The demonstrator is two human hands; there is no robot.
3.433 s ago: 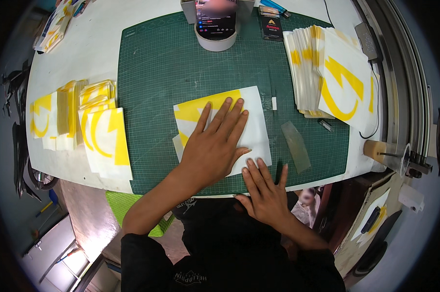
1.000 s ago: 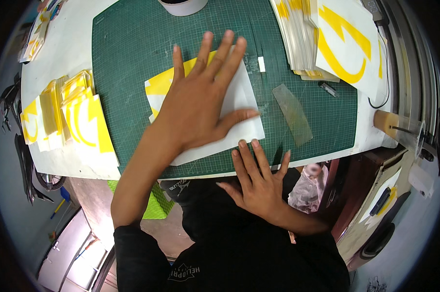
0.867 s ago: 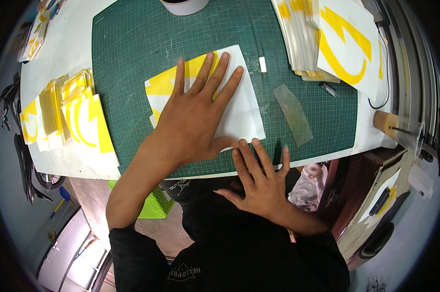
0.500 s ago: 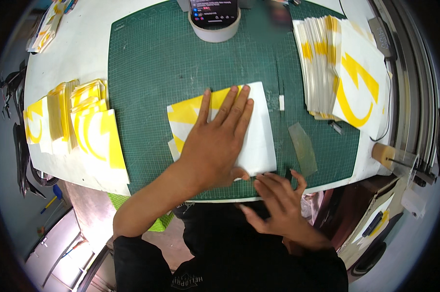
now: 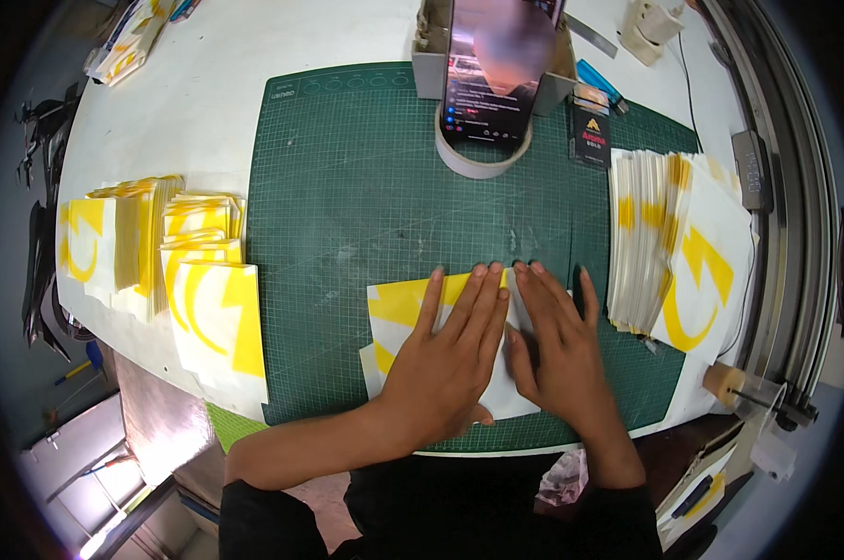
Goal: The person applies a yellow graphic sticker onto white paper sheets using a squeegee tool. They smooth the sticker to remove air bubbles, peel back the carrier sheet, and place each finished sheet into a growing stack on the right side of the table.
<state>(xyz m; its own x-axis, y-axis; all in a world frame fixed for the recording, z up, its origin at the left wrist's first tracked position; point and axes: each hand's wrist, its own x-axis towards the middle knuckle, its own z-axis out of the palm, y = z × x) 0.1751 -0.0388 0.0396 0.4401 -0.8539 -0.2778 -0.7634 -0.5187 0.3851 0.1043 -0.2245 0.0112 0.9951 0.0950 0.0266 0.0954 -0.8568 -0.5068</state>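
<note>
A folded white sheet with a yellow print (image 5: 392,308) lies on the green cutting mat (image 5: 347,196), close to the table's front edge. My left hand (image 5: 445,369) rests flat over its middle, fingers stretched toward the far edge and thumb near the close edge. Beside it, my right hand (image 5: 564,359) lies on the sheet's right part with fingers extended and apart. The two hands almost touch at the index fingers. Much of the sheet is hidden beneath them. A small pale piece (image 5: 370,369) sticks out at the sheet's left side.
Folded printed papers stand in stacks at the left (image 5: 218,322) and right (image 5: 694,289). A phone (image 5: 489,107) leans upright in a white tape roll (image 5: 482,168) at the back. Near it are a black pack (image 5: 590,138), a blue lighter (image 5: 601,82) and a white plug (image 5: 650,30).
My right hand has moved from the sheet's near right corner up onto its right part. The left hand still presses the sheet. The whole view has shifted, showing more of the table's back.
</note>
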